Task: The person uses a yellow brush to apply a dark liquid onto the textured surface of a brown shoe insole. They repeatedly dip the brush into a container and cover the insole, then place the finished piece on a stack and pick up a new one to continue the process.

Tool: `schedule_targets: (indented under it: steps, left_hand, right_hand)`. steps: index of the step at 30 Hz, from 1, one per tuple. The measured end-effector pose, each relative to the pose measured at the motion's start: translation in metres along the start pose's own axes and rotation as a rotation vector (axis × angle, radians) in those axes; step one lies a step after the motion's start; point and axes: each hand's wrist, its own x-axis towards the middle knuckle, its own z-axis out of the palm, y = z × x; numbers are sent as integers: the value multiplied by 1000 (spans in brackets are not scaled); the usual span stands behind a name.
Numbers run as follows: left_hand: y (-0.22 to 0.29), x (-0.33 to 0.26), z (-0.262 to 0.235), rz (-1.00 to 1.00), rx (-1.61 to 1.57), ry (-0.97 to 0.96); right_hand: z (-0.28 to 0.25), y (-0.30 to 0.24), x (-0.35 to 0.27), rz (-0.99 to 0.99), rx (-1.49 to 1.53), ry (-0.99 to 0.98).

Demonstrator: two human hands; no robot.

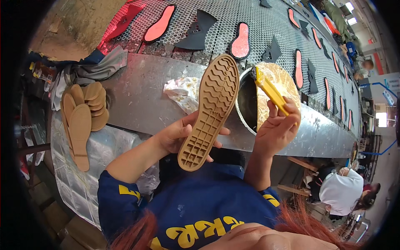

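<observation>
A tan rubber shoe sole (209, 111) is being held tread-up above the front edge of the table (141, 100), its toe end pointing up toward the belt and its heel end hanging over the person's lap. The left hand (179, 135) is gripping it from beneath, fingers curling round the right edge near the heel. Just to the right, the right hand (278, 127) is closing around the yellow handle of a brush (268, 89), whose dark head is dipping at the rim of a round metal pot (250, 104) lined with a yellowish crust. The sole's right edge is lying almost against the pot's rim, leaving little room between them.

A crumpled stained rag (183, 92) is lying just left of the sole on the metal table. Farther left, a stack of tan soles (83, 114) is resting near the table's end, well apart from the hands. Behind the table, a perforated conveyor belt (233, 16) is carrying red insoles (159, 23) and black cut pieces (198, 29). Another person (343, 189) is sitting lower right.
</observation>
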Motion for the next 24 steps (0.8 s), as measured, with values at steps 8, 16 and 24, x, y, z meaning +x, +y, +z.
schedule_targets:
  steps: [8, 16, 24]
  left_hand:
    - [-1, 0, 2, -27, 9, -62]
    - [-1, -2, 5, -116, -25, -13]
    - [-1, -3, 6, -106, -44, -19]
  right_hand:
    - [8, -4, -8, -458, -553, -221]
    - [10, -3, -9, -477, -567, -262]
    - [15, -4, -13, -466, -583, -285]
